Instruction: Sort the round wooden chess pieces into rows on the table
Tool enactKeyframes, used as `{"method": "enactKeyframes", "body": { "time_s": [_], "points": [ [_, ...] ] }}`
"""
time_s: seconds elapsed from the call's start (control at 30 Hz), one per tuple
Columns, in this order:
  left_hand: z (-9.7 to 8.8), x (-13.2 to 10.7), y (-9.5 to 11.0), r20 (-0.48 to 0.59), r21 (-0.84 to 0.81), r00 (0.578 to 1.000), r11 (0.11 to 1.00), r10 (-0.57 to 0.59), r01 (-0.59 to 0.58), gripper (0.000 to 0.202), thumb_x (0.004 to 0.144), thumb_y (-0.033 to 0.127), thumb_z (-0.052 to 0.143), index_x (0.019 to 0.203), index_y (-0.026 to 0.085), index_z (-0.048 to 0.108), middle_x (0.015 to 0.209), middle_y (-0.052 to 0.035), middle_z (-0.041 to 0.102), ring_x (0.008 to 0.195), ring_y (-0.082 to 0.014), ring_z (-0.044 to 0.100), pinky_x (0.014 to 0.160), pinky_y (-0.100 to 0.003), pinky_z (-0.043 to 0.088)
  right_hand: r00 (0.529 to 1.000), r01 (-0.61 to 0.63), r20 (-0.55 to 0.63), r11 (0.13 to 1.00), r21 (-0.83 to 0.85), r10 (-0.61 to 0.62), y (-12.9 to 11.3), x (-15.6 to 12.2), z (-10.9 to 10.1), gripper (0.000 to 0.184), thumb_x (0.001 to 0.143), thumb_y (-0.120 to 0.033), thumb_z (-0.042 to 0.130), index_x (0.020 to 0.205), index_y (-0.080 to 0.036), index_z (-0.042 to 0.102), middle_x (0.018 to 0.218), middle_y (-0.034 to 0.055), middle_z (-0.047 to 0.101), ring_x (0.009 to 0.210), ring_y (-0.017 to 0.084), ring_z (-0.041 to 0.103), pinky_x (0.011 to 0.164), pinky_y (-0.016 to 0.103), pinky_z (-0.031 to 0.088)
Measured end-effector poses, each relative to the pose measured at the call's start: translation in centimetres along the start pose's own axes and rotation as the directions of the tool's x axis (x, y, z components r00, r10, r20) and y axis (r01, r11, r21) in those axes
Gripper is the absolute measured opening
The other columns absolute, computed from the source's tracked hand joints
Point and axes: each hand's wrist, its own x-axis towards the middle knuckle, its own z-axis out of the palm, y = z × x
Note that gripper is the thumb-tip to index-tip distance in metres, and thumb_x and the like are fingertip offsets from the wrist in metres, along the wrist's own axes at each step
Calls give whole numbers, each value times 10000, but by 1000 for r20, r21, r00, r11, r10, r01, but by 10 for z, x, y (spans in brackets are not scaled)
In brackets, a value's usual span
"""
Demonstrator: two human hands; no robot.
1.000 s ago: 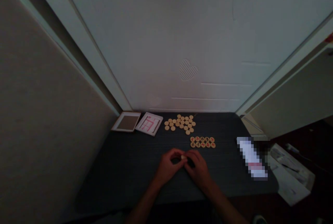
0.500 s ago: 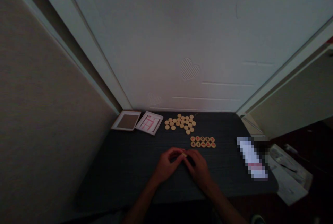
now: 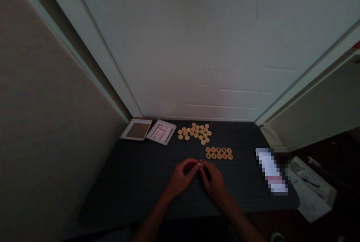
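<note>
My left hand (image 3: 181,176) and my right hand (image 3: 213,177) meet over the near middle of the dark table, fingertips pinched together. Between them is a small round wooden Chinese chess piece (image 3: 200,165), mostly covered by the fingers. Just beyond my right hand, two neat rows of Chinese chess pieces (image 3: 219,153) lie with red and black characters facing up. Farther back is a loose cluster of pale round pieces (image 3: 197,131), no markings visible on their tops.
At the back left of the table (image 3: 126,182) lie an open box half with a brown inside (image 3: 138,129) and a white box half with red lines (image 3: 161,132). A pixelated phone-like object (image 3: 271,171) rests at the right edge. Beyond it stands a white box (image 3: 313,193). A white panel (image 3: 168,47) borders the back.
Both hands stay pinched together in nearly the same place, with the piece between them shifted slightly. The rows and the cluster have not changed; the view has moved a little.
</note>
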Motion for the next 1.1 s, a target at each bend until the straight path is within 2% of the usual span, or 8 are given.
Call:
{"method": "enactKeyframes", "body": {
  "time_s": [0.1, 0.33, 0.63, 0.77, 0.93, 1.1],
  "points": [
    [1, 0, 1, -16, 13, 1000, 1000, -1, 1, 238, 901, 405, 652, 1021, 211, 719, 1033, -62, 775, 981, -227, 721, 913, -348, 573, 999, 24, 32, 999, 23, -25, -2, 1, -1, 293, 991, -217, 528, 1272, -247, 605, 1098, 85, 737, 1000, 229, 717, 881, 381, 610],
    [2, 1, 2, -17, -13, 1000, 1000, -13, 13, 220, 907, 408, 640, 990, 213, 698, 973, -45, 766, 924, -209, 719, 865, -317, 570, 999, 47, 17, 998, 37, -48, 0, 2, 0, 347, 950, -196, 583, 1292, -255, 590, 1080, 82, 726, 970, 226, 714, 844, 368, 622],
    [6, 6, -5, -8, -23, 999, 998, -54, 54, 212, 814, 342, 749, 935, 206, 641, 853, -23, 751, 828, -199, 722, 785, -312, 568, 998, 33, 44, 998, 50, -35, -1, -1, -1, 381, 957, -170, 565, 1329, -254, 575, 1104, 88, 705, 1004, 225, 697, 896, 385, 605],
    [6, 6, 1, 8, -14, 999, 999, -39, 39, 173, 872, 367, 692, 910, 201, 663, 872, -34, 762, 845, -205, 728, 793, -315, 561, 999, 47, 23, 997, 54, -48, -2, 0, -1, 376, 950, -167, 569, 1317, -248, 584, 1092, 87, 701, 996, 223, 697, 882, 374, 610],
    [4, 6, 5, 2, -29, 1000, 999, -20, 20, 228, 918, 413, 632, 872, 196, 686, 880, -43, 769, 858, -209, 726, 815, -315, 559, 999, 33, -5, 998, 55, -32, -3, 1, 0, 379, 954, -177, 583, 1326, -246, 588, 1101, 93, 696, 1013, 226, 691, 902, 378, 603],
    [2, 5, 3, 23, -52, 999, 998, -41, 42, 260, 923, 437, 623, 975, 191, 690, 980, -67, 771, 942, -227, 724, 859, -325, 558, 1000, 10, -5, 998, 68, -9, -1, 2, 0, 394, 964, -176, 567, 1351, -252, 584, 1146, 98, 695, 1049, 226, 688, 935, 383, 593]
  ]
}}
